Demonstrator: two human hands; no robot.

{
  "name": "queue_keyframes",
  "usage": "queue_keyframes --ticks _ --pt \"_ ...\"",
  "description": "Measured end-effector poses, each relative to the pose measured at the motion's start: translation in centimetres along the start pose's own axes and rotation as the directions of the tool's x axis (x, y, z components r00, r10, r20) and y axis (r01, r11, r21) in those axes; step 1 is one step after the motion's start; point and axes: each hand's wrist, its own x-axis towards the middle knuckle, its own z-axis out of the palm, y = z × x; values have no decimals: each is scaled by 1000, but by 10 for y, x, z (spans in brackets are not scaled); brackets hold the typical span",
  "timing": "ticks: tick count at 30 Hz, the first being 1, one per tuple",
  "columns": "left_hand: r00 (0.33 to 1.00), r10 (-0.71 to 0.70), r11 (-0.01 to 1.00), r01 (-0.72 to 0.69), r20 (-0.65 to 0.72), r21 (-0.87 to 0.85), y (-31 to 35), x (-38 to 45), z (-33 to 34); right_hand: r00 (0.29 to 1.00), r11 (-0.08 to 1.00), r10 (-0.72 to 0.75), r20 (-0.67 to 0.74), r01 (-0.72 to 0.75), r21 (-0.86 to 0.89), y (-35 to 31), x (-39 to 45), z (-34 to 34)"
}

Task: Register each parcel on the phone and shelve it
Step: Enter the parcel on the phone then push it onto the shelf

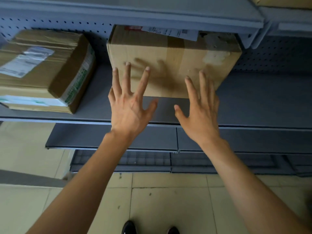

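Note:
A brown cardboard parcel with a white label on its top stands on the grey metal shelf, pushed back toward the pegboard. My left hand and my right hand are both spread flat with straight fingers in front of the parcel's near face. Whether the fingertips touch the cardboard I cannot tell. Their shadows fall on the box. No phone is in view.
A second taped parcel with labels lies on the same shelf at the left. Another shelf board hangs close above the parcel. A lower shelf juts out beneath. Tiled floor and my shoes are below.

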Motion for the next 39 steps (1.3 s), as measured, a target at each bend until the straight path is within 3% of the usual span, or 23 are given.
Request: queue_keyframes --ticks 6,16,25,32,39 --pt "990 -39 998 33 132 46 -15 -36 -48 988 993 -112 105 108 46 -40 -1 -22" --pt "918 -307 950 280 251 139 -68 -85 -183 930 931 -312 192 260 255 -178 10 -49" --pt "886 -439 898 435 147 65 -155 -129 -301 843 861 -466 268 363 356 -345 17 -67" --pt "791 -605 796 604 92 49 -234 -164 -386 768 778 -589 251 456 432 -462 11 -75" --pt "734 -679 733 678 -18 49 -301 -170 -446 724 696 -652 226 453 556 -558 5 -64"
